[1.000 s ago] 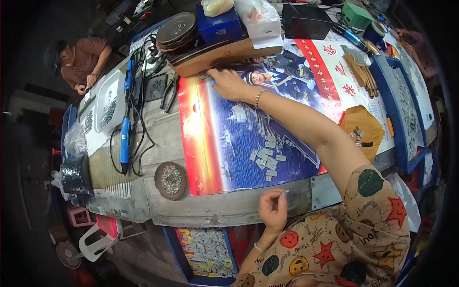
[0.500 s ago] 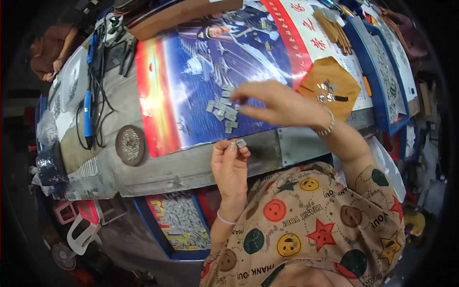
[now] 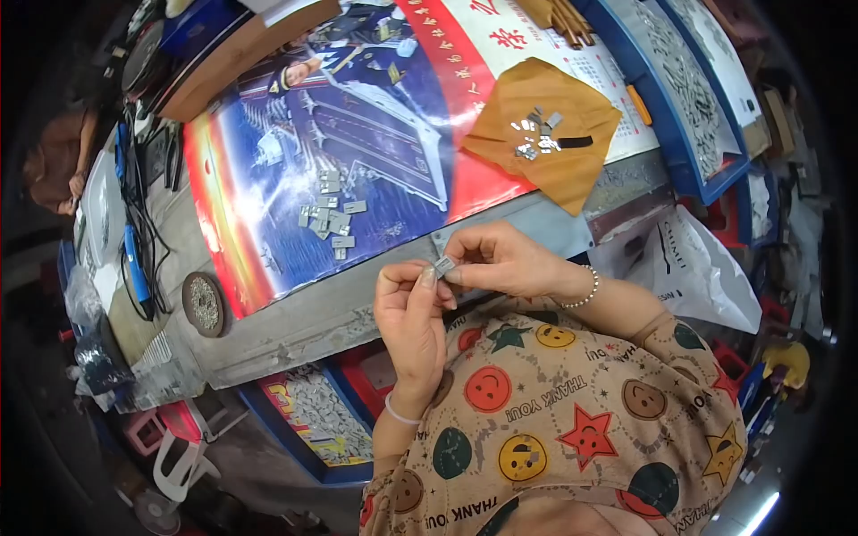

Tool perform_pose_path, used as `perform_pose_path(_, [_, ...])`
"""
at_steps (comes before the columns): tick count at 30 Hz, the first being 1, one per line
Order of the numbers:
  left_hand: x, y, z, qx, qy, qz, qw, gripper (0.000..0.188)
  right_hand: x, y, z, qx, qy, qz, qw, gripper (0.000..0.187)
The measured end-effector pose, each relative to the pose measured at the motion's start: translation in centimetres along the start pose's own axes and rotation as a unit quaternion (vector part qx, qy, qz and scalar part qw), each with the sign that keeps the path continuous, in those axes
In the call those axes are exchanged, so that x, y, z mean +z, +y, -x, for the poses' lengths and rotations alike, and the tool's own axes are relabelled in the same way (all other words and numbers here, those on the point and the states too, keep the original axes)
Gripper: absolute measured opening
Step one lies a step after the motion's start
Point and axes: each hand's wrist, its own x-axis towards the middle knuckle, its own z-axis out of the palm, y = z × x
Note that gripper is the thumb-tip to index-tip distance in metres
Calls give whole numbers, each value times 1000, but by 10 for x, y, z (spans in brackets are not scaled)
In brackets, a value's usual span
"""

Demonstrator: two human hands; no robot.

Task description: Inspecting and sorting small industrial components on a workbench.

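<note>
Two bare hands come together at the near side of the table, in front of our patterned shirt. Our left hand has a narrow pinch, thumb against forefinger, holding a small grey piece up between the hands. Our right hand, a beaded bracelet at its wrist, has thumb and forefinger drawn close at the right side of that piece; whether they pinch it as well, we cannot tell.

Beyond the hands, to the left, we note a loose cluster of grey plates lying on a glossy poster, some overlapping. Just left of the poster's near corner, a round brown dish holds tiny bits. Farther left: a blue-handled tool among dark cables.

On the right, an orange-brown sheet overlaps the poster, bearing shiny pieces and a black strip. Farther right we see a blue tray with many small parts.
</note>
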Motion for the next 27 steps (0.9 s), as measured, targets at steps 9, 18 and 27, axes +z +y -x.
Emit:
perform_pose_path(9, [21,-6,-5,-31,-30,-145,989,8,-18,3,22,32,21,-46,998,18])
perform_pose_path(18, [32,-5,-6,-28,-98,-316,943,14,-17,6,34,29,27,53,998,21])
perform_pose_path(27, [23,-8,-5,-58,-86,-245,964,18,-70,-34,34,-172,216,440,854,13])
